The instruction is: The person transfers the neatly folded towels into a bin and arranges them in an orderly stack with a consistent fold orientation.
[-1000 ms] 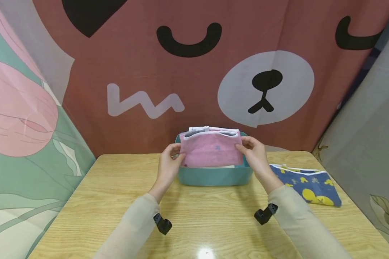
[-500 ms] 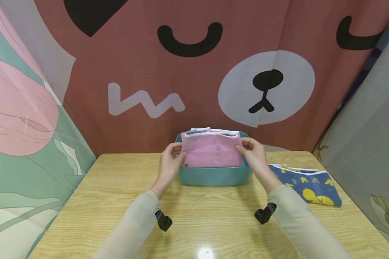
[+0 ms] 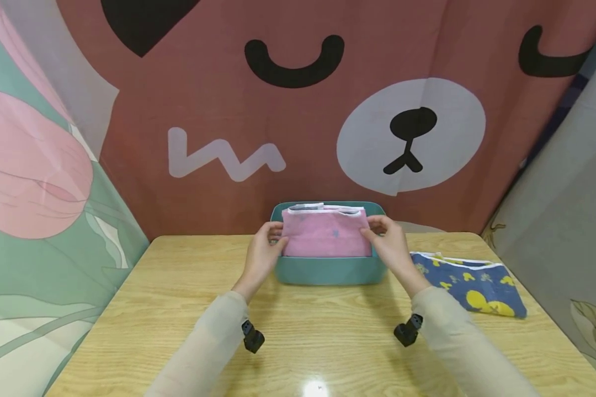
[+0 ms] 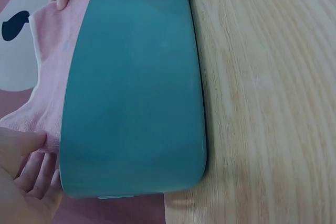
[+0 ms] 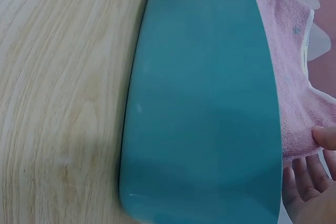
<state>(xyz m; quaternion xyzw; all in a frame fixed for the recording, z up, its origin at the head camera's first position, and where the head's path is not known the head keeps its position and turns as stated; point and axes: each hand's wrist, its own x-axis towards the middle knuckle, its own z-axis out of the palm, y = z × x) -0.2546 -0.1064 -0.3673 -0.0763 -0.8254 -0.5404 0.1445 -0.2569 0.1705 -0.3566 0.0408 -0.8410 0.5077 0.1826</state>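
A folded pink towel [image 3: 325, 234] with white edging and small star prints stands upright, its lower part inside a teal bin [image 3: 330, 270]. At the towel's left edge, my left hand [image 3: 263, 251] pinches the cloth between thumb and fingers. My right hand [image 3: 391, 246] grips the opposite edge the same way. The left wrist view shows the bin's outer wall [image 4: 131, 93] with the pink terry cloth [image 4: 55, 66] rising behind its rim. From the right wrist, my right thumb presses on the cloth [image 5: 294, 87], fingers behind it. The towel's bottom is hidden by the bin's front wall.
A folded blue cloth [image 3: 469, 284] with yellow prints and white edging lies on the wooden table [image 3: 323, 331], right of the bin and partly behind my right forearm. A curtain with a bear face [image 3: 218, 204] hangs right behind the table's back edge.
The pink towel has moved down into the bin, both hands lowering slightly with it and still pinching its sides. More of the bin's back rim shows. The blue cloth has stayed put.
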